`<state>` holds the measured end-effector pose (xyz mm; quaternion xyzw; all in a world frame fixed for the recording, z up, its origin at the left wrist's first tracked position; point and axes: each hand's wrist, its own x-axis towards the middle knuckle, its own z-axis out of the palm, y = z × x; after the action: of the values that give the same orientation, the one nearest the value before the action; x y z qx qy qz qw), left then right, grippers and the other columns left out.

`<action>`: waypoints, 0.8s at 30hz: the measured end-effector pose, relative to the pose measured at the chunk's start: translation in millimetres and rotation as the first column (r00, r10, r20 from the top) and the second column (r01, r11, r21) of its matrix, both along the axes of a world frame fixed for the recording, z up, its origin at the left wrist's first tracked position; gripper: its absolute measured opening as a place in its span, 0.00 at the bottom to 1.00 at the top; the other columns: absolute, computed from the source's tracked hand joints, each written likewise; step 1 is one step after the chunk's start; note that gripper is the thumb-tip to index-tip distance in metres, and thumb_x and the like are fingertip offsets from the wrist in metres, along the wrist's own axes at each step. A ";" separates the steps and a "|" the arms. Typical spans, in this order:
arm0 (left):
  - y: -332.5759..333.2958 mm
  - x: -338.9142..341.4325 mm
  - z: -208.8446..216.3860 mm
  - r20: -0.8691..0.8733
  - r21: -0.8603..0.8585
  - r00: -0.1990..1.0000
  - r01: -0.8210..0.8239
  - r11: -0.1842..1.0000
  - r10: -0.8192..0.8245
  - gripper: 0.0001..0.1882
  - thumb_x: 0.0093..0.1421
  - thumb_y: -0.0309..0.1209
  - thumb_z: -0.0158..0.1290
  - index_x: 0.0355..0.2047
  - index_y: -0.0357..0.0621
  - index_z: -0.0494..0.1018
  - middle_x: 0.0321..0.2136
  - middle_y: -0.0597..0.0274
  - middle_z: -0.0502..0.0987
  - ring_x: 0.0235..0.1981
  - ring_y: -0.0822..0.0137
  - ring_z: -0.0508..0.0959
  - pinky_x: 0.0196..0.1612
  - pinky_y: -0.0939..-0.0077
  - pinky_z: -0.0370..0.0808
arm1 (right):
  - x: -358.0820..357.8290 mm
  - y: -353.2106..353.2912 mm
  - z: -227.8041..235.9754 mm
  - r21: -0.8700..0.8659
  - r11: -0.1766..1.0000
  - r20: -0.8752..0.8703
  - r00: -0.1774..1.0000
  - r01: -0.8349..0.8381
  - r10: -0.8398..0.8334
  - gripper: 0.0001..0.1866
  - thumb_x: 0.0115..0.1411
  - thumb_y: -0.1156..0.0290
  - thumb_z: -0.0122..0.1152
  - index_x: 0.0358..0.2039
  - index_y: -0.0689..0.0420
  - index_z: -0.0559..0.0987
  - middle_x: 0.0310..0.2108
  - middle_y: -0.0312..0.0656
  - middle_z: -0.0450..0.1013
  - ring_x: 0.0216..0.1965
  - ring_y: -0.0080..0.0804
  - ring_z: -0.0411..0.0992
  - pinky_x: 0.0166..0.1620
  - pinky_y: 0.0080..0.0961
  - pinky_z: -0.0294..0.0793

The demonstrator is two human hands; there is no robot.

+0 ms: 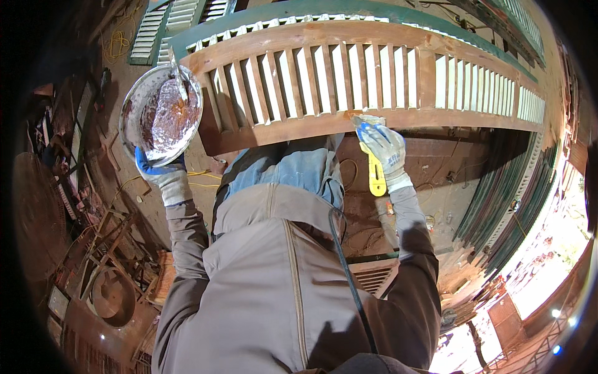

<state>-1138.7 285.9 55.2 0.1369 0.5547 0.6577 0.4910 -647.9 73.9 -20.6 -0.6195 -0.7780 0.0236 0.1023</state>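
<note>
Head view: your brown shutter (283,129) lies crosswise in front of you. Your left hand (161,171), gloved, is clamped on the rim of a metal bowl (131,111) at the shutter's left end; reddish-brown paste (168,121) and a flat stick (178,77) are inside. Your right hand (385,149), gloved, well apart from the left, grips a yellow-handled scraper (376,176) at the shutter's near edge. Green shutter (311,10) beyond the brown shutter.

Brown slatted shutter (426,78), yellow-handled scraper (376,176) at its near rail (280,129), silvery bowl (131,115) of brown paste (168,117)
</note>
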 end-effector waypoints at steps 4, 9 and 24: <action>-2.8 -0.3 -0.5 -0.005 0.026 1.000 0.008 1.000 -0.008 0.27 0.64 0.47 0.46 0.57 0.45 0.71 0.57 0.53 0.72 0.54 0.50 0.75 0.55 0.44 0.75 | -13.6 3.9 7.8 -0.050 0.994 -0.113 0.989 -0.099 0.093 0.20 0.54 0.63 0.61 0.49 0.36 0.79 0.56 0.22 0.72 0.58 0.27 0.67 0.60 0.33 0.65; -6.9 -3.6 -6.2 -0.042 0.021 0.999 -0.016 1.000 0.017 0.25 0.65 0.46 0.46 0.56 0.46 0.71 0.58 0.53 0.72 0.55 0.50 0.74 0.55 0.45 0.75 | -32.4 29.1 9.4 -0.021 0.996 -0.007 0.996 -0.086 0.086 0.19 0.52 0.64 0.61 0.47 0.34 0.80 0.52 0.23 0.75 0.56 0.27 0.69 0.57 0.35 0.68; -2.4 -11.3 -11.9 0.056 0.036 0.998 -0.013 0.999 0.011 0.27 0.64 0.45 0.46 0.59 0.44 0.69 0.58 0.52 0.71 0.56 0.50 0.74 0.56 0.43 0.74 | -54.8 36.8 13.6 -0.005 0.986 -0.149 0.976 -0.164 0.161 0.20 0.53 0.64 0.61 0.48 0.38 0.81 0.50 0.26 0.76 0.54 0.30 0.71 0.56 0.36 0.69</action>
<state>-1150.1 283.5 43.3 0.1239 0.5295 0.6742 0.4998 -702.6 110.7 -7.1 -0.5511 -0.8160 0.0846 0.1523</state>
